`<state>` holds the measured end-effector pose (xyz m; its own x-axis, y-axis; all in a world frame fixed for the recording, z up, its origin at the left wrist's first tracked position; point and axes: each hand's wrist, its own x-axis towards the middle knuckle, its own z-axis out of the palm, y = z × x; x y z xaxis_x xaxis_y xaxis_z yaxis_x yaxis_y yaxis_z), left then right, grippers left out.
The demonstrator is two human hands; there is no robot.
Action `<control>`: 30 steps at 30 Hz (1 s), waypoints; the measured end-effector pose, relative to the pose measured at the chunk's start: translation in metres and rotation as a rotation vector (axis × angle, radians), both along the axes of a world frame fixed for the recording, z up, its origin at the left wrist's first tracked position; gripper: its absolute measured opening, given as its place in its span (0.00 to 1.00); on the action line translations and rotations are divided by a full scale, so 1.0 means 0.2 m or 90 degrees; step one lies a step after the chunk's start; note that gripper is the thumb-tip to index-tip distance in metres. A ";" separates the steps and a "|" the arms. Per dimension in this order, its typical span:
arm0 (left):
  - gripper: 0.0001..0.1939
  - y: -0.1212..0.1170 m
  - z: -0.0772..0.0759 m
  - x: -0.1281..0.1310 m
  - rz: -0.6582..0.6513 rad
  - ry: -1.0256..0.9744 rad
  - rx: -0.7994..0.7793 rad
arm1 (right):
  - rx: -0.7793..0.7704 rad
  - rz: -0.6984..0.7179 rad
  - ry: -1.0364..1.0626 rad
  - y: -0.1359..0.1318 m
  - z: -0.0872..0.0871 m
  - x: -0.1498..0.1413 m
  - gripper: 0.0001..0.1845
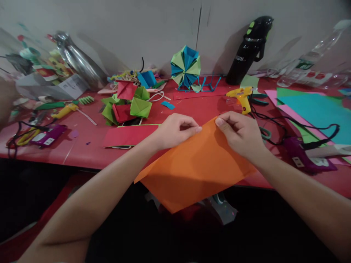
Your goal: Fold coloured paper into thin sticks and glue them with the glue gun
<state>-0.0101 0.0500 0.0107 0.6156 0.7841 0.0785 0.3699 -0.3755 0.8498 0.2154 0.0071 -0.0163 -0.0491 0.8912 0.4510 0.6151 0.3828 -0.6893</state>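
Observation:
An orange paper sheet (192,168) lies tilted over the front edge of the red table (90,146), one corner pointing up and its lower part hanging off the edge. My left hand (175,129) pinches the sheet's top corner from the left. From the right, my right hand (241,133) pinches the same corner, fingertips almost meeting the left hand's. Both hands are closed on the paper.
Folded green and red paper pieces (128,106) and a red sheet (126,136) lie to the left. A blue-green paper ball (185,66) and black bottle (249,49) stand by the wall. A yellow glue gun (242,98), coloured sheets (312,109) and a purple device (307,157) sit right.

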 end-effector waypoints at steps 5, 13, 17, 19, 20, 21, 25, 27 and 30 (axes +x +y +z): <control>0.13 0.02 -0.05 -0.06 0.010 0.055 0.009 | -0.002 -0.093 0.053 0.06 -0.03 0.11 0.14; 0.14 0.05 -0.08 -0.21 0.027 0.174 0.099 | 0.035 -0.202 0.050 0.15 -0.07 0.38 0.10; 0.13 0.05 -0.06 -0.27 0.027 0.227 0.123 | 0.055 -0.269 0.032 0.19 -0.10 0.48 0.10; 0.12 0.05 -0.05 -0.29 0.039 0.249 0.126 | 0.030 -0.265 0.055 0.19 -0.11 0.48 0.11; 0.12 0.05 -0.05 -0.30 0.048 0.258 0.130 | 0.006 -0.256 0.066 0.19 -0.12 0.47 0.11; 0.11 0.06 -0.05 -0.31 0.056 0.266 0.139 | -0.022 -0.247 0.074 0.19 -0.12 0.46 0.11; 0.10 0.10 -0.05 -0.37 0.046 0.304 0.188 | -0.167 -0.182 0.073 0.17 -0.14 0.44 0.13; 0.11 0.13 -0.06 -0.40 0.026 0.334 0.204 | -0.275 -0.112 0.033 0.16 -0.15 0.46 0.15; 0.11 0.16 -0.08 -0.43 0.010 0.390 0.217 | -0.301 -0.056 -0.058 0.14 -0.16 0.49 0.13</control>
